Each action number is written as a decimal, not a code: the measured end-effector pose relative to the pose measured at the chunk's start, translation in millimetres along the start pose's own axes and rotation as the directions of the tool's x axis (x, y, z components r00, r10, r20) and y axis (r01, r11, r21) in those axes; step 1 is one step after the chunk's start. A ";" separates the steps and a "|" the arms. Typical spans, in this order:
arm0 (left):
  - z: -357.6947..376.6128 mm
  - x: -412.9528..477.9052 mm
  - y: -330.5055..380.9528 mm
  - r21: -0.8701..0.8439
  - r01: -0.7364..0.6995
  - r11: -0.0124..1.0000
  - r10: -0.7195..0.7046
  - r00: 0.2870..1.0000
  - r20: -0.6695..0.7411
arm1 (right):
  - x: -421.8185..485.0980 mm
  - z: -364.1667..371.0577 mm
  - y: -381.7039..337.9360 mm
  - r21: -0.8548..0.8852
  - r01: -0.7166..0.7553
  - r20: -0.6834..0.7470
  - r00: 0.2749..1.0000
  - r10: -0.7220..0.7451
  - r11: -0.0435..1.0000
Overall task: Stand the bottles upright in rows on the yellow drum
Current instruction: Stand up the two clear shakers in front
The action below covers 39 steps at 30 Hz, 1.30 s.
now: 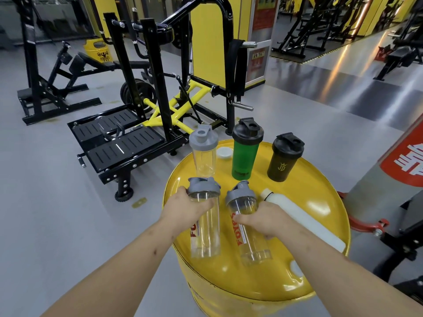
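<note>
Mid-task: at frame centre, two clear bottles with grey lids are gripped on the drum (320,202), the left hand (190,209) wrapped around the left bottle (206,225) below its lid, the right hand (267,218) closed on the right bottle (247,225); whether both stand fully upright cannot be told. Behind them a back row stands: clear shaker (203,152), green shaker (246,152), black shaker (283,159). Next, judged: the smooth white bottle (304,223), lying at lower right, is to be stood; rolling on the glossy top is likely.

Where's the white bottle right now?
In the head view, the white bottle lies on its side on the right part of the yellow drum, just right of the right hand.
</note>
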State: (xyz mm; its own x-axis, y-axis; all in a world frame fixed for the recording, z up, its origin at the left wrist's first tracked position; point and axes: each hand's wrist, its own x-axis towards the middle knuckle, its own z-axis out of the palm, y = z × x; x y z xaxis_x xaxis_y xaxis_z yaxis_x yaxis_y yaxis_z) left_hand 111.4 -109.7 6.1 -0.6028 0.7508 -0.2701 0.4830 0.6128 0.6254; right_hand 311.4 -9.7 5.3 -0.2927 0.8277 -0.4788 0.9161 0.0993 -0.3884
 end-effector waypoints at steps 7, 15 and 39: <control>-12.7 -5.4 9.7 -0.127 -0.163 0.978 0.150 0.984 -0.100 | 4.3 -0.9 -1.1 0.061 0.032 -0.113 0.993 -0.025 0.998; -14.6 1.1 -0.8 -0.291 -0.301 0.908 0.264 0.951 -0.159 | 9.3 1.2 -6.0 0.095 0.046 -0.180 0.983 -0.029 0.994; 3.1 8.3 -20.2 -0.433 -0.260 0.863 0.254 0.964 -0.072 | 8.6 1.2 -5.5 0.136 0.053 -0.223 0.975 -0.021 0.989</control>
State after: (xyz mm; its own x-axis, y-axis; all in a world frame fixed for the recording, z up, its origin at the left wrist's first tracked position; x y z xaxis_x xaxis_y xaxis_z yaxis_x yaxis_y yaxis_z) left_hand 98.7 -115.0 -11.0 -0.5045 0.8621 -0.0484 0.2990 0.2270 0.9269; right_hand 303.5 -3.8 2.4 -0.2440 0.9275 -0.2831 0.8534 0.0667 -0.5170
